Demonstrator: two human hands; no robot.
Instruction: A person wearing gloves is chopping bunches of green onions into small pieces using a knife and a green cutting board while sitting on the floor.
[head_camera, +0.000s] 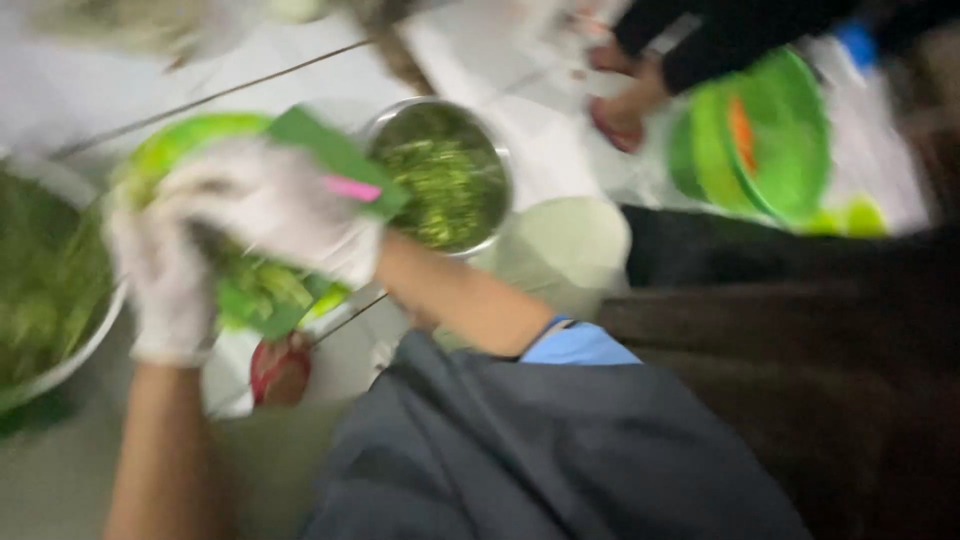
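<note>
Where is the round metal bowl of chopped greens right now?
The metal bowl sits upper centre in the head view, just beyond the gloved right hand and right of the green basin.

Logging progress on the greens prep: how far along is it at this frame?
Done: the steel bowl already holds chopped greens. In hand: the gloved left hand and gloved right hand work a green bunch over the green board; blur hides any tool. Left: the big bowl at left is full of uncut leaves.
</note>
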